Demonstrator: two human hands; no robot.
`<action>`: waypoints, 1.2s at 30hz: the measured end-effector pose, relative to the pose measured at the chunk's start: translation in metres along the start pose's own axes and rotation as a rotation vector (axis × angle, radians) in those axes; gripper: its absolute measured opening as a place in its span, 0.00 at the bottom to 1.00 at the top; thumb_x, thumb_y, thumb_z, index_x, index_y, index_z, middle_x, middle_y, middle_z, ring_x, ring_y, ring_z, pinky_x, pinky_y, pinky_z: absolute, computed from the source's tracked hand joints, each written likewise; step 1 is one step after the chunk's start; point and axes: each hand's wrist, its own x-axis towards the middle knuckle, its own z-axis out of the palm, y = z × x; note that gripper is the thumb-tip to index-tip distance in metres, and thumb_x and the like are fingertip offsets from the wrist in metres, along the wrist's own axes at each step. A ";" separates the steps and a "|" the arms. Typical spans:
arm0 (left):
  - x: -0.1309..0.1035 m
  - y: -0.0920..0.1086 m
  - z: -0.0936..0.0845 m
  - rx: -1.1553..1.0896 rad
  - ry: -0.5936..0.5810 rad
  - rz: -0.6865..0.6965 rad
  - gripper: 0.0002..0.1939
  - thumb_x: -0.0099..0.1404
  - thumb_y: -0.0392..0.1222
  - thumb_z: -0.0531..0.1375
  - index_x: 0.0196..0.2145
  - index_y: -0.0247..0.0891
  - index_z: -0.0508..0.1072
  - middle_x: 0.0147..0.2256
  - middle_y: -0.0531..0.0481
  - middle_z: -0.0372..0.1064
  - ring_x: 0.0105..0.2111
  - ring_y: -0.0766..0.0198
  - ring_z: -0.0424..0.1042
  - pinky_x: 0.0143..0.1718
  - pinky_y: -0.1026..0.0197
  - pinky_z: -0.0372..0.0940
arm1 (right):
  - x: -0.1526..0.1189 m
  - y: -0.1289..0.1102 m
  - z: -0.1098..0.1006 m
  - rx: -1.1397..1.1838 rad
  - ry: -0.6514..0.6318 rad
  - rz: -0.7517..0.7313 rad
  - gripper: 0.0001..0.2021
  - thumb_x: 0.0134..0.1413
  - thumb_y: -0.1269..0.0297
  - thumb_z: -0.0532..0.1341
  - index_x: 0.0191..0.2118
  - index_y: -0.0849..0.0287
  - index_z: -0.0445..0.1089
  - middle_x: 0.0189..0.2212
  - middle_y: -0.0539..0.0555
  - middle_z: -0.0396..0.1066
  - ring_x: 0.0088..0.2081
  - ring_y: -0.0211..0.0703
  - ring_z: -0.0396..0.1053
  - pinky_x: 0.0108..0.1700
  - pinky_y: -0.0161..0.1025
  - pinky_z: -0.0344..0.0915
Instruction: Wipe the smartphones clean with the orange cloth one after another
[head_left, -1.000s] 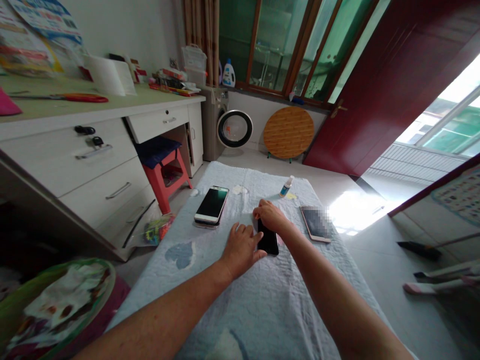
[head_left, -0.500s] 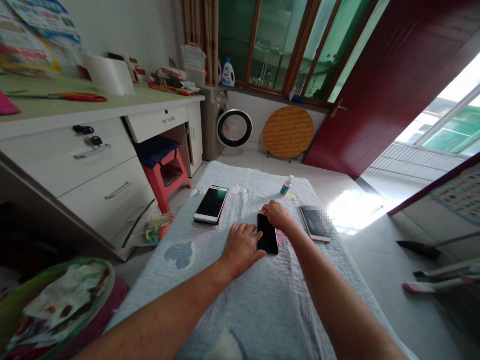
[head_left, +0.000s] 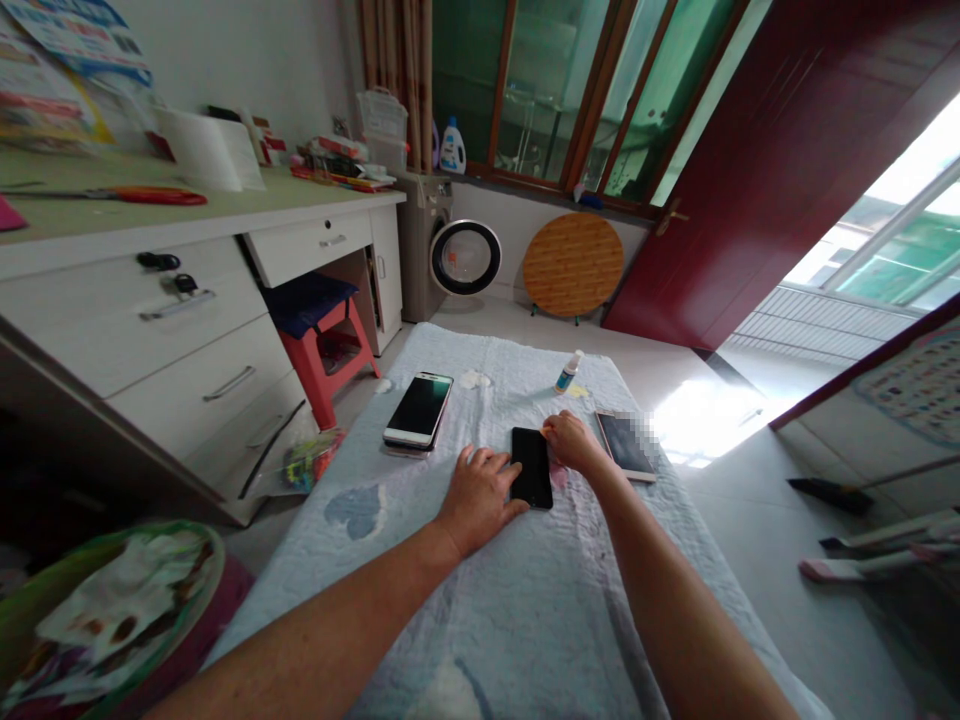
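I see the black phone (head_left: 532, 472) just below the frame's middle. The left hand (head_left: 484, 495) has spread fingers touching its edge; the right hand's (head_left: 571, 440) fingers look pinched on a small orange bit (head_left: 547, 431). A hard push could make the phone skid on the cloth (head_left: 517, 600).

Blue cloth (head_left: 510, 600): black phone (head_left: 532, 468) in middle, phone stack (head_left: 418, 410) left, small bottle (head_left: 568, 373) beyond, pale-edged phone (head_left: 622, 440) right.

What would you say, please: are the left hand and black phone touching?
Touching: the head view shows the left hand, fingers over the edge of the black phone.
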 end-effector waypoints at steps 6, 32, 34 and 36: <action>0.002 0.000 -0.001 -0.021 -0.014 0.018 0.26 0.60 0.56 0.61 0.52 0.42 0.69 0.54 0.45 0.67 0.53 0.50 0.61 0.58 0.44 0.48 | -0.015 -0.004 0.000 0.027 0.024 0.033 0.14 0.59 0.67 0.52 0.40 0.65 0.75 0.35 0.60 0.73 0.40 0.42 0.68 0.41 0.33 0.57; 0.003 -0.002 0.002 -0.012 0.004 0.035 0.25 0.59 0.53 0.63 0.51 0.41 0.70 0.53 0.45 0.68 0.50 0.50 0.64 0.57 0.43 0.50 | 0.028 -0.036 -0.011 -0.046 -0.127 -0.068 0.15 0.56 0.69 0.53 0.42 0.60 0.77 0.37 0.57 0.75 0.40 0.41 0.70 0.41 0.31 0.60; 0.002 -0.002 0.003 -0.010 0.006 0.031 0.25 0.59 0.52 0.64 0.52 0.41 0.69 0.54 0.45 0.68 0.51 0.50 0.64 0.58 0.42 0.49 | 0.032 -0.044 -0.012 -0.067 -0.145 -0.108 0.15 0.57 0.70 0.52 0.43 0.61 0.76 0.39 0.58 0.75 0.43 0.42 0.69 0.43 0.32 0.60; 0.002 -0.002 0.005 -0.008 0.003 0.028 0.25 0.59 0.52 0.64 0.52 0.41 0.69 0.54 0.45 0.67 0.51 0.50 0.64 0.58 0.42 0.49 | 0.035 -0.052 -0.012 -0.086 -0.161 -0.144 0.15 0.58 0.70 0.52 0.44 0.62 0.76 0.41 0.59 0.74 0.45 0.42 0.68 0.45 0.31 0.59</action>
